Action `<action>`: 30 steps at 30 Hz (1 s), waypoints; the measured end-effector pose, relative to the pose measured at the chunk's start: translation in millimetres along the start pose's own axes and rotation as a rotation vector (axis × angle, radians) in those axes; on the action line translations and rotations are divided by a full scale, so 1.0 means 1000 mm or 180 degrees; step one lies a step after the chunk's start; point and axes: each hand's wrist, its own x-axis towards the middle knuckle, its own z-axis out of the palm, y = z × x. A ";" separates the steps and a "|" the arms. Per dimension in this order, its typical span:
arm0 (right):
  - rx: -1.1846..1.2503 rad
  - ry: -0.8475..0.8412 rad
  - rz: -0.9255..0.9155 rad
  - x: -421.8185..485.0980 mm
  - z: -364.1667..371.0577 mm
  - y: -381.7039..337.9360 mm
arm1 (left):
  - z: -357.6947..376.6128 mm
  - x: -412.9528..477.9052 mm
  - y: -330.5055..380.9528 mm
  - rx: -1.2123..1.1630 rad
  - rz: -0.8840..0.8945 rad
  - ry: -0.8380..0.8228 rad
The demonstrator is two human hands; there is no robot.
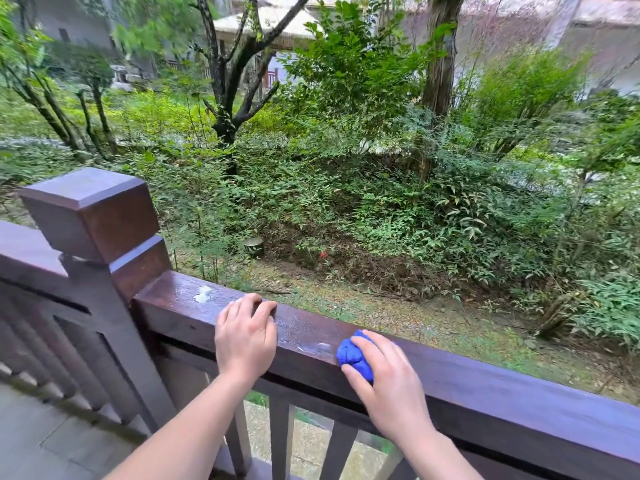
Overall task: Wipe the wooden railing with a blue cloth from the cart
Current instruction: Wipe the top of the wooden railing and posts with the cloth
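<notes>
A dark brown wooden railing (502,386) runs from the lower left up to a square post and then down to the right edge. My right hand (391,386) presses a bunched blue cloth (353,355) onto the top of the rail. My left hand (246,334) rests on the rail to the left of the cloth, fingers curled over its far edge, holding the rail. A wet sheen and a white smear (202,294) show on the rail top between the post and the cloth. The cart is out of view.
A thick square post (93,216) with a capped top stands at the left. Vertical balusters (280,438) fill the space under the rail. Grey paving (41,441) lies at the lower left. Beyond the railing are dense shrubs, trees and a gravel strip.
</notes>
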 end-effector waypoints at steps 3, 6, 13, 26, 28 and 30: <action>-0.0054 -0.0228 -0.0388 0.019 0.010 -0.013 | 0.002 0.000 0.000 0.0032 0.0020 0.0044; -0.0123 -0.0363 -0.0187 0.053 0.014 -0.020 | -0.001 0.000 0.000 0.0042 0.0058 0.0008; 0.0164 -0.0398 -0.0642 0.030 0.031 -0.030 | 0.000 0.000 0.000 0.0074 0.0119 0.0091; -0.0053 -0.0331 -0.0814 0.046 0.042 -0.039 | -0.005 0.001 -0.001 0.0069 0.0225 0.0007; 0.0038 -0.0310 -0.0394 0.068 0.047 -0.047 | -0.009 0.001 -0.001 0.0076 0.0218 -0.0121; 0.0005 -0.0246 -0.0186 0.079 0.052 -0.062 | -0.014 0.002 0.000 0.0028 0.0202 -0.0249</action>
